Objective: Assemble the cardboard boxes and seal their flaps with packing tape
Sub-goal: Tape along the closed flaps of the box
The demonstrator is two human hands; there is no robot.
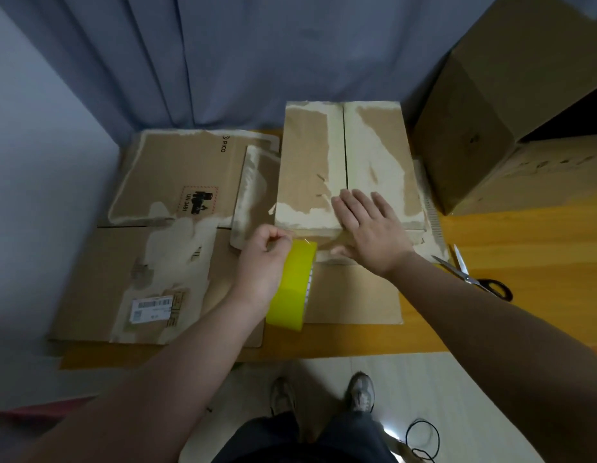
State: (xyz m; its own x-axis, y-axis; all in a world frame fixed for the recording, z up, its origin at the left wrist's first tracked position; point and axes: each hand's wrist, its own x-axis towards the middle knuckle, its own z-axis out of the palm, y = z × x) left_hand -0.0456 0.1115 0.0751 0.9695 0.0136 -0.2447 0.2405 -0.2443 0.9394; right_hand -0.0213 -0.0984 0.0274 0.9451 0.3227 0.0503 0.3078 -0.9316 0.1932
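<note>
A: What's closest to the person?

B: A pair of shoes (324, 394) on the pale floor at six o'clock, with a loop of black cable (422, 439) at about five.

A: And on the table (511, 238)?

B: Straight ahead near its front edge is the yellow tape roll (292, 285), standing on edge. The left hand (263, 259) is at the roll's far rim, at the roll's eleven o'clock. Its fingers are curled tight and the thumb and forefinger pinch at the rim. I can't tell whether they have the tape's loose end.

A: The right hand (367, 225)?

B: It's at one o'clock from the roll. It lies flat with the fingers straight and slightly spread, pressing on top of the box (310, 162) at its near edge. The fingertips reach the seam where the two top flaps meet, and the thumb drops over the box's front face. It holds nothing.

A: Where does the box sit?

B: Dead ahead at twelve o'clock, upright, flaps closed, and scarred with pale torn patches. A flat piece of card lies under its near side.

A: Anything around it?

B: Flattened cardboard (140, 262) covers the table from nine to eleven o'clock, in overlapping sheets. One has a shipping label and another a printed warning mark. Scissors (471, 275) lie open at three o'clock, apart from the box. Large cartons (491, 128) are stacked at two o'clock, and a grey-blue curtain (223, 61) hangs behind everything.
</note>
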